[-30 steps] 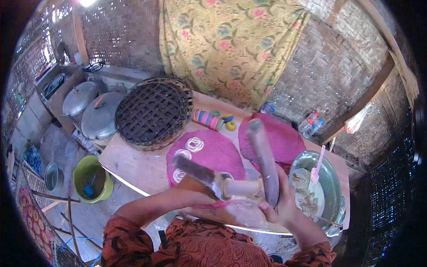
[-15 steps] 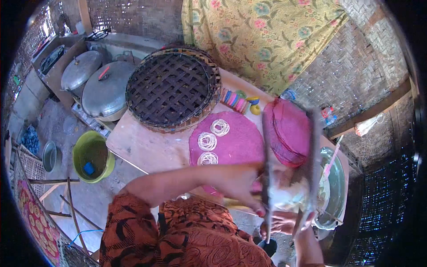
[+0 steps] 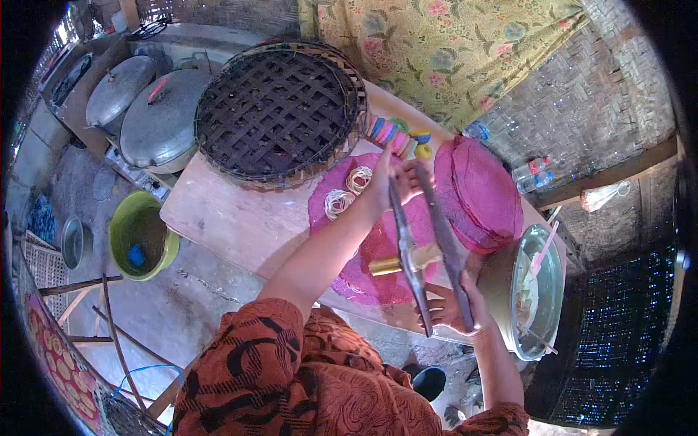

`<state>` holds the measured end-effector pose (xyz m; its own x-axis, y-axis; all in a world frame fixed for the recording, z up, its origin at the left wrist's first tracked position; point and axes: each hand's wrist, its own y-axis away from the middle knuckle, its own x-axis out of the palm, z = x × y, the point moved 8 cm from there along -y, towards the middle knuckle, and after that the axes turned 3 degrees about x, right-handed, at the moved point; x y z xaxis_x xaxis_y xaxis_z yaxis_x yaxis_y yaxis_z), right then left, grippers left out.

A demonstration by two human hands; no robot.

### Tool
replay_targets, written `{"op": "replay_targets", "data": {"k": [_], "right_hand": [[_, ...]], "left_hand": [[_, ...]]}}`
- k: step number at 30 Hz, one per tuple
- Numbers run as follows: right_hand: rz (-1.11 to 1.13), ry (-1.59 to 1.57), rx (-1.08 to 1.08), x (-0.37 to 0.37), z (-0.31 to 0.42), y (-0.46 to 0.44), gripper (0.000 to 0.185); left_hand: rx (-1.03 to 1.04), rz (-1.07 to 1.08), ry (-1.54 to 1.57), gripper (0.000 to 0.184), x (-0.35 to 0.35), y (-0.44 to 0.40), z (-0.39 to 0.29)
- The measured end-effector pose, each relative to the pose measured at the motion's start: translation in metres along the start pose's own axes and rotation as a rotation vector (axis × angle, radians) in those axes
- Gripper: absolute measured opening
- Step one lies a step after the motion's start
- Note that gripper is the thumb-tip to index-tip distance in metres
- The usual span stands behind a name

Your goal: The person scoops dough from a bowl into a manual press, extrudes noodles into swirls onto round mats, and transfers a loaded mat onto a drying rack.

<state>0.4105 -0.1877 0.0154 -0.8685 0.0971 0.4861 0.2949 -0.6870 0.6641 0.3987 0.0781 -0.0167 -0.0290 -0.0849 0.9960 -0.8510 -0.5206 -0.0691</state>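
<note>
A wooden press with two long dark bars (image 3: 445, 236) is held at a slant over a round pink mat (image 3: 363, 283). Between its bars sits a brass-coloured cylinder (image 3: 385, 267). My left hand (image 3: 398, 182) is closed around the far ends of the bars, its thumb pointing up. Near the table's front edge, my right hand (image 3: 454, 305) wraps around the near ends. On the mat lie coils of thin white noodle strands (image 3: 339, 204), partly hidden behind my left forearm.
Right of the press is a stack of pink mats (image 3: 480, 192), with a green basin (image 3: 547, 291) of pale dough beyond. A large woven basket tray (image 3: 280, 120) stands at the table's back left. Lidded pots (image 3: 163, 123) and a green tub (image 3: 142, 236) are farther left.
The press has moved lower and away from the camera, over the mat. My left hand has travelled forward to the bars' far ends; my right hand has come up around the near ends.
</note>
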Motion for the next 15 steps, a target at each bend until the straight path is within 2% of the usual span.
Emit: {"op": "replay_targets", "data": {"k": [3,5,6,10,13,14,15], "right_hand": [[-0.097,-0.001,0.076,-0.001,0.000,-0.001,0.100],[-0.260,0.289,0.118,-0.015,0.014,0.010,0.095],[-0.284,0.368,0.065,-0.016,0.023,0.013,0.092],[-0.297,0.443,-0.022,0.016,0.045,0.015,0.090],[-0.243,0.413,0.006,0.027,0.037,0.023,0.091],[-0.273,0.305,-0.023,0.028,0.035,0.031,0.068],[-0.271,0.304,-0.024,0.031,0.036,0.037,0.068]], "left_hand": [[0.100,-0.038,0.088,0.073,-0.036,0.001,-0.006],[0.159,0.114,0.159,0.068,-0.030,-0.001,-0.009],[0.192,0.131,0.156,0.065,-0.012,0.001,-0.014],[0.193,0.180,0.162,0.068,0.031,0.010,-0.045],[0.182,0.198,0.179,0.068,0.049,0.029,-0.049],[0.184,0.176,0.215,0.068,0.051,0.035,-0.044],[0.184,0.176,0.213,0.068,0.052,0.038,-0.039]]}}
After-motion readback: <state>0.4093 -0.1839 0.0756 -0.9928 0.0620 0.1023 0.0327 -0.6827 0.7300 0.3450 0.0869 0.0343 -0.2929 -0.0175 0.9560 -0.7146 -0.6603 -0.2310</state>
